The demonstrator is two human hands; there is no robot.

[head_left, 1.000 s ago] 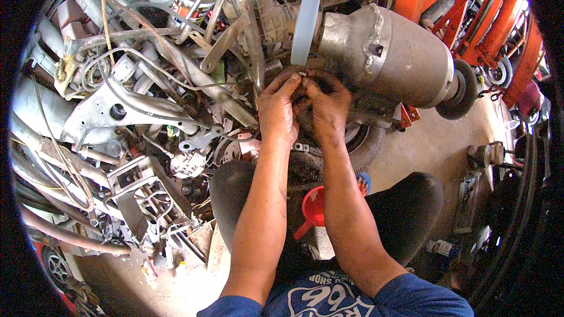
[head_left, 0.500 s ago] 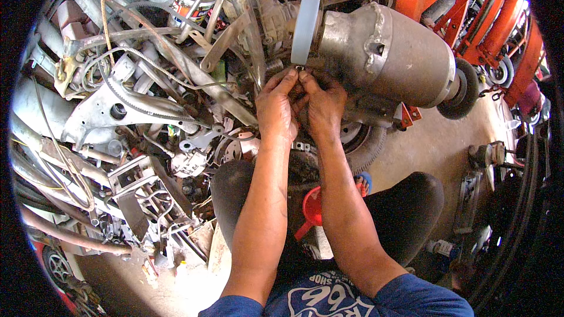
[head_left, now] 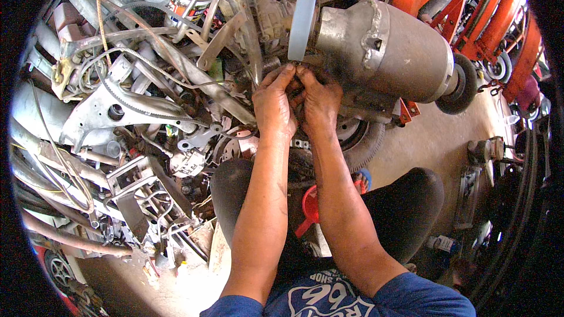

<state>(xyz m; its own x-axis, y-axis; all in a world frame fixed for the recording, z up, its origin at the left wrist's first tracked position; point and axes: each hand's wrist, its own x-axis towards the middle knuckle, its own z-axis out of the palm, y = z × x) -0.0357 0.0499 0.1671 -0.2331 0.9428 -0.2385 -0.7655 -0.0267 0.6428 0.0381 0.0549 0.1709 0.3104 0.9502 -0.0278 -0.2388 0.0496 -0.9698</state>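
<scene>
A large grey bench grinder (head_left: 405, 53) stands ahead of me. The pale blue-grey grinding wheel (head_left: 302, 23) sits on its left end and a dark round wheel (head_left: 460, 85) on its right. My left hand (head_left: 274, 103) and my right hand (head_left: 319, 98) are side by side just below the grinding wheel. Thumbs and fingers of both are pinched together at the wheel's lower edge. Between the fingertips is something small and dark, too little of it showing to name. Whether it touches the wheel I cannot tell.
Scrap metal parts fill the left, among them a control arm (head_left: 97, 108), pipes and a metal frame (head_left: 147, 191). Orange steel framing (head_left: 455, 6) rises at the back right. A toothed ring (head_left: 367, 149) lies under the grinder. A red plastic funnel-like item (head_left: 309, 204) is between my knees.
Both hands have shifted very slightly up and left in the picture, as has the grinder with the whole view. The fingers stay pinched below the wheel.
</scene>
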